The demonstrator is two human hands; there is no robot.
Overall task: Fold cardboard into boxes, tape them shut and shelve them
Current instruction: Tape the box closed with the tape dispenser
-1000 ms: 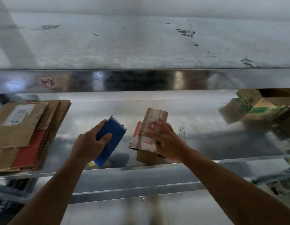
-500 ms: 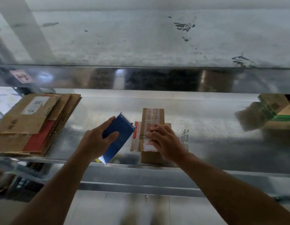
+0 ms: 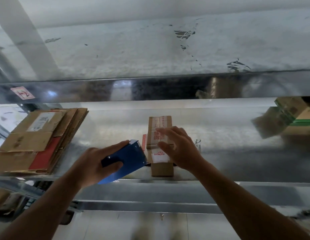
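Observation:
A small brown cardboard box (image 3: 160,168) with clear tape and red print on its top lies on the metal shelf (image 3: 220,135), long side pointing away from me. My right hand (image 3: 181,150) rests on the box's right half, fingers spread and nearly straight. My left hand (image 3: 97,164) grips a blue tape dispenser (image 3: 129,157), whose front edge sits against the box's left side.
A stack of flattened cardboard sheets (image 3: 38,139), one with a red panel, lies on the shelf at the left. A green-banded carton (image 3: 296,115) stands at the far right. Another metal shelf (image 3: 150,89) hangs overhead, with a red-marked label (image 3: 22,92).
The box has turned square to the shelf edge. My left hand brought the dispenser right, up against the box's left side. My right hand slid to the box's right half, fingers straightening.

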